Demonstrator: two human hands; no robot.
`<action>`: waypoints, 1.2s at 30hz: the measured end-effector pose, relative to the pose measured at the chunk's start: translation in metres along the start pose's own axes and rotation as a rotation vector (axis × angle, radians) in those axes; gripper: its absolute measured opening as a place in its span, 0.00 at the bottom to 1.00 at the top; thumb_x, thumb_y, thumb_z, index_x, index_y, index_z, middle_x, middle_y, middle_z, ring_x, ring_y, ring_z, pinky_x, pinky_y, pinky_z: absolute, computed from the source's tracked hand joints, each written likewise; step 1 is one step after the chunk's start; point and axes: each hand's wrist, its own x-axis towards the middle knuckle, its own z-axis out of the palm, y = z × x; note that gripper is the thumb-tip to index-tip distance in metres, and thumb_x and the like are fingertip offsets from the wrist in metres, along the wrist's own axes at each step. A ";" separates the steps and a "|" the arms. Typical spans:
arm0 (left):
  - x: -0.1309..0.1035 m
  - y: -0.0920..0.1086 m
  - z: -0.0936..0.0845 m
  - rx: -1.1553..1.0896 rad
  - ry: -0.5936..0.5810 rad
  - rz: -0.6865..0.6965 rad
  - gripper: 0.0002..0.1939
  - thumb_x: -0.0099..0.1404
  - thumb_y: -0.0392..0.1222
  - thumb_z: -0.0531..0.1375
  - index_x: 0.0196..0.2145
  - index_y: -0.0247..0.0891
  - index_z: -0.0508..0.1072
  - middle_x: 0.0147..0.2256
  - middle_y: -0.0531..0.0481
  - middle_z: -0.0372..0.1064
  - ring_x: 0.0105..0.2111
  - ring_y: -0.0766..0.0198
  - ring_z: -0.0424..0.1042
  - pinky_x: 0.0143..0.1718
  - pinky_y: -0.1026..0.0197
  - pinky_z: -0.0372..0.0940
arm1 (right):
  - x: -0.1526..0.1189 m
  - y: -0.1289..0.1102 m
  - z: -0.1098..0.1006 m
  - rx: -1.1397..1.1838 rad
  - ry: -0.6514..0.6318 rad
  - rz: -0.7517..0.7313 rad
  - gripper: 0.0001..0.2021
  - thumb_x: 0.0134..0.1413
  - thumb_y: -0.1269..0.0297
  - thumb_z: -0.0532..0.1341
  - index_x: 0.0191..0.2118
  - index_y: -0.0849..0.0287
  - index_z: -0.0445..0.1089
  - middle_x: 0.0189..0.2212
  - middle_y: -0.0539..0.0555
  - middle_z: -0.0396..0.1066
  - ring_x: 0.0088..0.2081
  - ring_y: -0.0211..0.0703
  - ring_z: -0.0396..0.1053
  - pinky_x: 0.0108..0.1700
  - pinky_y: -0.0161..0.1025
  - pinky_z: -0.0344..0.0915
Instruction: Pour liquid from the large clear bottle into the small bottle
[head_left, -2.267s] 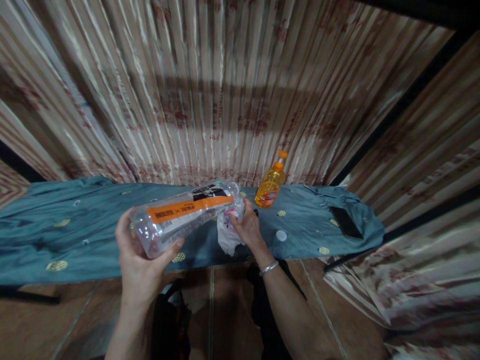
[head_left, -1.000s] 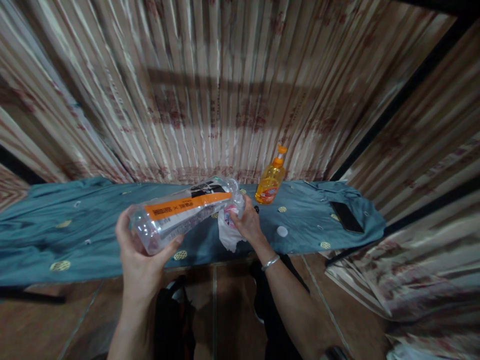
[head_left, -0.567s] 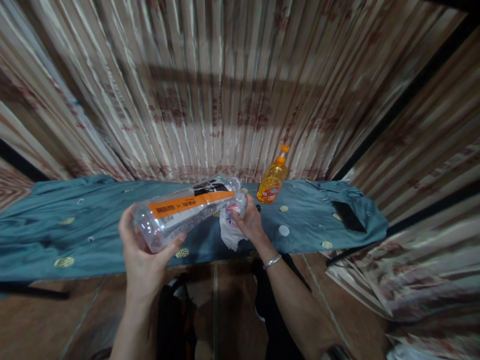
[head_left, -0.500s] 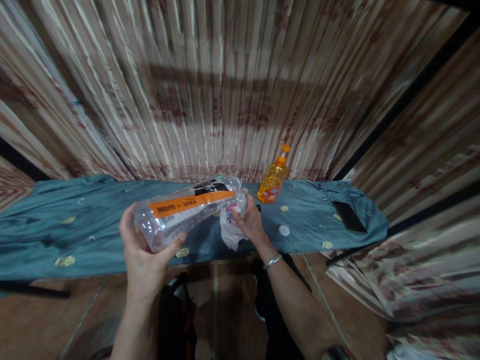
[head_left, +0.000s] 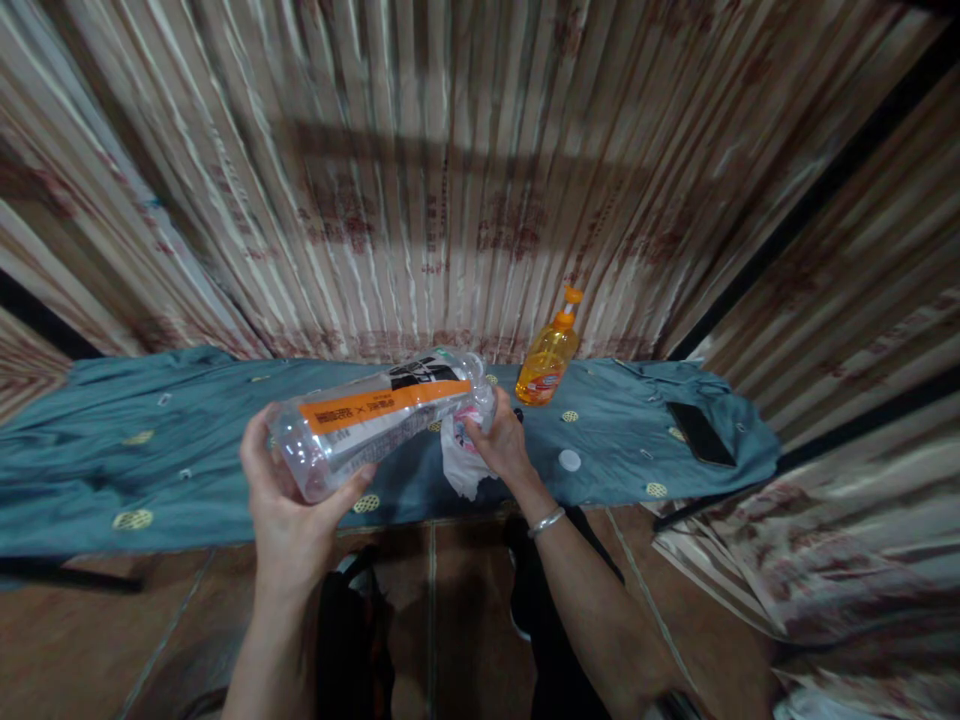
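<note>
The 2 hands work close together over a long blue-green cloth (head_left: 225,470). The left hand (head_left: 292,525) is wrapped around the bottom end of a big clear bottle (head_left: 375,420). Its arm comes almost straight up from below. The fingers curl around the far side, and the thumb lies along the near side, pointing to the right. The bottle is tipped on its side, with its orange strip facing up and its neck reaching toward the right hand (head_left: 501,440).

The right arm slants up and to the left, with a silver bracelet (head_left: 547,522) on the wrist. The right hand is pinching the top of a crumpled white bag (head_left: 465,460) with pink on it, right by the neck of the bottle. The thumb is on the near side and points left. The bag hangs down below the hand. I cannot tell if these fingers hold the bottle's neck too.

Past the right hand, a yellow soap bottle (head_left: 546,370) with an orange pump stands near the curtain (head_left: 450,200). A round white cap (head_left: 570,460) lies to the right of the hand. A black phone (head_left: 701,434) lies farther right.
</note>
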 end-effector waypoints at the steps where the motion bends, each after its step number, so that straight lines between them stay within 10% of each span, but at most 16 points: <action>1: 0.000 0.000 0.000 0.004 0.000 0.003 0.50 0.39 0.41 0.76 0.60 0.42 0.63 0.50 0.44 0.70 0.47 0.52 0.75 0.48 0.49 0.75 | 0.000 0.000 0.000 0.000 -0.001 -0.001 0.33 0.52 0.59 0.63 0.61 0.67 0.57 0.49 0.66 0.74 0.50 0.60 0.74 0.54 0.53 0.69; 36: 0.003 -0.001 -0.003 0.025 0.002 0.059 0.51 0.37 0.43 0.77 0.59 0.41 0.65 0.49 0.44 0.68 0.41 0.59 0.75 0.40 0.57 0.76 | -0.002 0.000 -0.001 -0.002 0.016 -0.005 0.32 0.53 0.58 0.63 0.60 0.66 0.58 0.48 0.65 0.74 0.50 0.58 0.74 0.54 0.51 0.69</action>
